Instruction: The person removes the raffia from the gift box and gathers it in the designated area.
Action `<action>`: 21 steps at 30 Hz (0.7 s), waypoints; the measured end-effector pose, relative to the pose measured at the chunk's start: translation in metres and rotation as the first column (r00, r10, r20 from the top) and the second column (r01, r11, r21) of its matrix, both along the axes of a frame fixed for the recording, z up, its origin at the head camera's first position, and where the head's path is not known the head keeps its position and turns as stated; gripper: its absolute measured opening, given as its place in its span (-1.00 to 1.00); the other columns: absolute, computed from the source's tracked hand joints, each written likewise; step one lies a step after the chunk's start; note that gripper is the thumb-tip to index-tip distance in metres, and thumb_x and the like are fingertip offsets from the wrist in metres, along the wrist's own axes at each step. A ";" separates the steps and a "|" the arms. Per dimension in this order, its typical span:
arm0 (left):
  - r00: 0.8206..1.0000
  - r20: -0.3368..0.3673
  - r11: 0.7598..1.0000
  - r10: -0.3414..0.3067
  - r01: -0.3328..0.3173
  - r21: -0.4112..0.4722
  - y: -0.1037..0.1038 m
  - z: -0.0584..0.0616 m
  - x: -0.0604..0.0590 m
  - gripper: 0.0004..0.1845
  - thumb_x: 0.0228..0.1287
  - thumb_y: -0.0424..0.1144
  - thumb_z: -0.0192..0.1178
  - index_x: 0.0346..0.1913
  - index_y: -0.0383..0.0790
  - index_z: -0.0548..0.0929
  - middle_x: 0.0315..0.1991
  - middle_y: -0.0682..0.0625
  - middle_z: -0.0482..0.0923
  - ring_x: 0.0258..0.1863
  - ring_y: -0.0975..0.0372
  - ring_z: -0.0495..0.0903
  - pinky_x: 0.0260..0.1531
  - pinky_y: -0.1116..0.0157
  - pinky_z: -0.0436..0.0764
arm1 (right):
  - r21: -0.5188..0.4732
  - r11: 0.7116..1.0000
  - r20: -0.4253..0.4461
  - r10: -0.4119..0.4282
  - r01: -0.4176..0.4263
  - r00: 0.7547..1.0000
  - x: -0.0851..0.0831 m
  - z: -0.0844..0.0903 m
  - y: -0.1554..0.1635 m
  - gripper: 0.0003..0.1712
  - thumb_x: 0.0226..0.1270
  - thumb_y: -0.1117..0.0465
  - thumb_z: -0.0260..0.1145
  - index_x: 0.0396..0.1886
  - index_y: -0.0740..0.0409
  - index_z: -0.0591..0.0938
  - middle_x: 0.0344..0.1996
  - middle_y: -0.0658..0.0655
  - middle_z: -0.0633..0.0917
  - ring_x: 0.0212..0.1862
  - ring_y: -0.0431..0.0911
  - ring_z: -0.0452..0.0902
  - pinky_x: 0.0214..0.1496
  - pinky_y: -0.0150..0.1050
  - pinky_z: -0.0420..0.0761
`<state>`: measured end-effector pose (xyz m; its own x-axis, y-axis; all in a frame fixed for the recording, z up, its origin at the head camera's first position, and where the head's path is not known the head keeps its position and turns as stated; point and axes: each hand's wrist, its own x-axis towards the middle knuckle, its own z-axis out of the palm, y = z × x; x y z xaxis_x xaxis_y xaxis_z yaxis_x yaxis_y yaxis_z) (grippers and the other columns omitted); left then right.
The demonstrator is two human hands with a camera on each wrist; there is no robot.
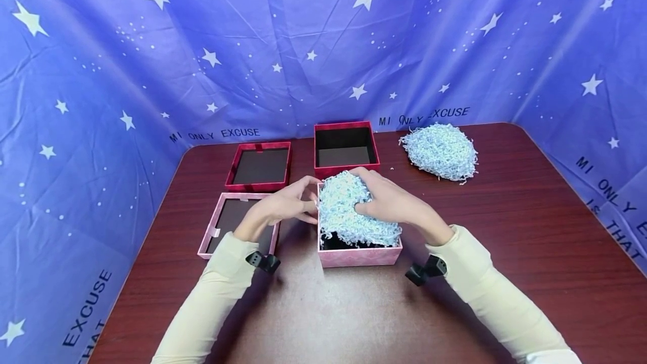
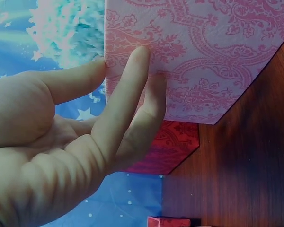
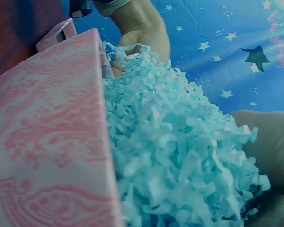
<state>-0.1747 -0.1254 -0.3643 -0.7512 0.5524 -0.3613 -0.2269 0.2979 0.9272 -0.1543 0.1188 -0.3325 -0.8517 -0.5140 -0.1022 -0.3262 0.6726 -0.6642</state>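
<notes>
A pink patterned box [image 1: 360,257] stands at the middle of the table, with a clump of pale blue shredded paper [image 1: 349,212] bulging above its rim; dark interior shows at its near side. My right hand [image 1: 386,198] grips the clump from the right, thumb on the near side and fingers over the far side. Seen from the left wrist, my left hand [image 2: 109,113] touches the box's left wall [image 2: 203,56] with extended fingers, one digit right at the rim. In the right wrist view the shredded paper [image 3: 175,146] rises beside the pink wall [image 3: 57,142].
A pink lid [image 1: 238,195] lies inner side up left of the box, partly behind my left arm. Behind are a red lid [image 1: 259,187] and a red box [image 1: 346,126] with a dark inside. Another pile of shredded paper [image 1: 441,151] sits at the back right, near the starry curtain [image 1: 303,32].
</notes>
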 end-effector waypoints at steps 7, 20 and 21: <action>1.000 0.011 1.000 0.011 -0.011 0.017 0.000 -0.001 0.001 -0.43 0.32 -0.59 -0.03 0.33 -0.30 0.08 -0.15 -0.19 0.31 -0.27 0.16 0.52 0.00 -0.09 0.58 | -0.051 0.999 -0.022 -0.019 0.018 1.000 -0.001 0.008 0.006 -0.15 0.13 0.25 0.28 0.42 0.10 0.16 0.32 0.18 0.34 0.31 0.01 0.26 0.34 0.08 0.35; 1.000 0.014 1.000 0.020 -0.020 0.018 0.000 0.001 0.001 -0.42 0.34 -0.51 0.06 0.34 -0.30 0.09 -0.14 -0.19 0.33 -0.17 -0.01 0.53 0.02 -0.11 0.56 | -0.091 0.994 -0.071 -0.060 0.053 0.996 0.000 0.041 0.027 -0.07 0.12 0.28 0.26 0.48 0.13 0.06 0.45 0.21 0.17 0.44 0.08 0.08 0.44 0.17 0.17; 1.000 0.008 1.000 0.018 -0.018 0.013 0.000 0.001 0.001 -0.42 0.34 -0.50 0.07 0.33 -0.29 0.10 -0.14 -0.19 0.33 -0.16 -0.04 0.54 0.02 -0.10 0.57 | -0.087 0.994 -0.071 -0.068 0.062 0.995 0.000 0.044 0.029 -0.06 0.12 0.28 0.27 0.48 0.13 0.05 0.46 0.21 0.16 0.43 0.09 0.10 0.44 0.18 0.17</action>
